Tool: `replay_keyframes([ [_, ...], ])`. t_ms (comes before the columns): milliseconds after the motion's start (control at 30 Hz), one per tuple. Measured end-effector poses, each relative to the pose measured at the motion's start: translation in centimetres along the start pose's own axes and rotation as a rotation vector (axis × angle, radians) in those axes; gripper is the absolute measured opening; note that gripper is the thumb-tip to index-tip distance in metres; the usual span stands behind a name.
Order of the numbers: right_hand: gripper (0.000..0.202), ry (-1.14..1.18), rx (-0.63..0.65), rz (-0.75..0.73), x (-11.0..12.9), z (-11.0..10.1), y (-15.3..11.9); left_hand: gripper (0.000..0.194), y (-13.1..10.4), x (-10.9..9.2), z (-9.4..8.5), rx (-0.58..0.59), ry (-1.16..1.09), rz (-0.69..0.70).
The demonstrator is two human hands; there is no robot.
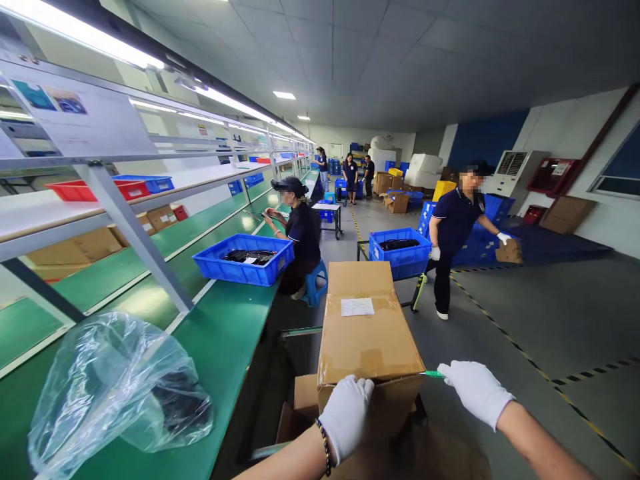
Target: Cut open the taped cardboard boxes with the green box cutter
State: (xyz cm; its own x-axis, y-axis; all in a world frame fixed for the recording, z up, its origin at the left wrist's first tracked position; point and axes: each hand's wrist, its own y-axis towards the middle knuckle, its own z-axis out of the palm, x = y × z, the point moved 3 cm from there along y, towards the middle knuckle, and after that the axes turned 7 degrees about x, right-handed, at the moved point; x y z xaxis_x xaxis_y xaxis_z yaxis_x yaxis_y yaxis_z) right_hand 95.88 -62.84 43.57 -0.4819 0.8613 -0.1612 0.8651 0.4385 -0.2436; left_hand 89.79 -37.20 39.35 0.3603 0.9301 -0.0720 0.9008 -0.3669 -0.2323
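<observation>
A taped cardboard box point(367, 327) with a white label stands in front of me, resting on other cartons. My left hand point(347, 413), in a white glove, presses on the box's near top edge. My right hand point(475, 390), also gloved, grips a thin green tool point(433, 374) whose tip touches the box's right corner.
A clear plastic bag point(117, 390) with dark items lies on the green bench point(220, 333) at left. A blue bin point(245, 259) sits farther along, by a seated person point(300, 230). Another person point(453, 233) stands by a blue bin point(400, 250) on a cart.
</observation>
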Motion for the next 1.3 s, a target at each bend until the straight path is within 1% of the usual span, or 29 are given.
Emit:
replay_keyframes([
  [67,0.029,-0.003,-0.005,0.016,-0.5,1.1,-0.9,0.036,-0.2,0.1,-0.2,0.047,-0.010,-0.024],
  [100,0.031,0.018,-0.032,0.033,-0.7,1.6,-1.4,0.036,-0.1,0.4,-0.3,0.071,-0.017,-0.051],
  [167,0.035,0.126,-0.144,0.097,-1.0,2.4,-2.4,0.035,0.3,1.1,-0.4,0.115,-0.022,-0.098],
  [233,0.038,0.300,-0.260,0.179,-0.4,3.4,-3.3,0.032,1.3,1.7,-0.7,0.119,-0.014,-0.108],
  [300,0.042,0.477,-0.325,0.204,1.4,5.0,-3.7,0.028,2.7,1.9,-1.1,0.098,-0.013,-0.111],
  [333,0.045,0.549,-0.349,0.186,2.7,5.8,-3.6,0.026,3.4,1.8,-1.5,0.079,-0.015,-0.111],
  [400,0.050,0.628,-0.380,0.115,5.8,7.3,-3.0,0.025,5.1,1.3,-2.8,0.031,-0.018,-0.115],
  [467,0.050,0.671,-0.405,0.090,8.3,8.5,-1.9,0.025,6.5,0.4,-4.3,-0.013,-0.018,-0.122],
  [500,0.051,0.685,-0.417,0.095,9.1,9.0,-1.3,0.025,7.1,-0.1,-5.0,-0.029,-0.018,-0.126],
  [567,0.051,0.699,-0.449,0.127,9.8,9.5,-0.2,0.026,8.0,-1.0,-6.2,-0.045,-0.019,-0.135],
  [633,0.050,0.688,-0.486,0.170,9.6,9.7,0.6,0.027,8.6,-1.8,-7.0,-0.049,-0.019,-0.147],
  [733,0.047,0.638,-0.506,0.214,8.7,9.7,1.3,0.029,9.1,-2.4,-7.4,-0.053,-0.016,-0.172],
  [833,0.045,0.606,-0.534,0.216,8.4,9.6,1.7,0.029,9.4,-2.5,-7.5,-0.049,-0.014,-0.188],
  [933,0.045,0.592,-0.547,0.214,8.5,9.5,2.3,0.028,9.6,-2.4,-7.5,-0.041,-0.016,-0.201],
  [1133,0.046,0.588,-0.518,0.208,9.0,9.1,3.3,0.029,9.7,-2.0,-7.8,-0.044,-0.031,-0.224],
  [1300,0.047,0.599,-0.404,0.222,9.2,7.9,3.8,0.029,9.9,-1.6,-7.8,-0.073,-0.038,-0.228],
])
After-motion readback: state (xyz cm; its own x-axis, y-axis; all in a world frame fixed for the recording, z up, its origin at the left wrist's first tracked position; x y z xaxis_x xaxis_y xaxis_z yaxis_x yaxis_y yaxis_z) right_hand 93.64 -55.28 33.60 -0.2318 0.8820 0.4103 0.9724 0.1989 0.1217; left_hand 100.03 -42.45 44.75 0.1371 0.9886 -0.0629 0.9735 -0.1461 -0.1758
